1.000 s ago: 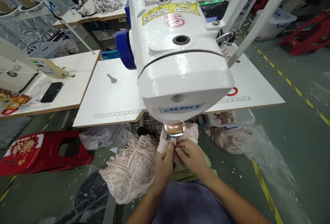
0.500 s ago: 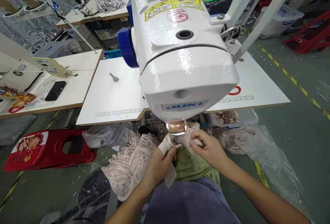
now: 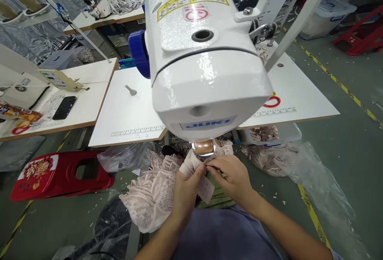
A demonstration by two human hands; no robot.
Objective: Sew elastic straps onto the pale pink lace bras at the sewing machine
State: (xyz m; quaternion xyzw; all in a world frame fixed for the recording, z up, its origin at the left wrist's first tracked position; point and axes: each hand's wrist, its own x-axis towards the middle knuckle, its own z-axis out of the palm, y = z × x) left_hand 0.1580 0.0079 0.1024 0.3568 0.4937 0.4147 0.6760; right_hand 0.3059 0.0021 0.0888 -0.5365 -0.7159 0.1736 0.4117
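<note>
Pale pink lace bras (image 3: 151, 200) lie heaped to the left of my hands, below the sewing machine head (image 3: 209, 80). My left hand (image 3: 188, 190) is closed on the pale pink bra band (image 3: 189, 163), thumb on top, just below the machine's metal guard (image 3: 204, 148). My right hand (image 3: 232, 177) pinches the fabric edge beside the left thumb, so the fingertips of both hands meet. A pale dotted tab (image 3: 206, 190) hangs under my hands. The needle is hidden behind the guard, and the exact piece in my right fingertips is covered.
White tabletops with printed rulers flank the machine; red-handled scissors (image 3: 271, 101) lie on the right one, a small grey tool (image 3: 131, 90) on the left one. A red stool (image 3: 62, 174) stands at left. Right below are a clear bin (image 3: 289, 134) and plastic bags (image 3: 317, 188).
My right hand has come in leftward to meet my left thumb at the bra band. My left hand has shifted slightly right. The view has moved a little.
</note>
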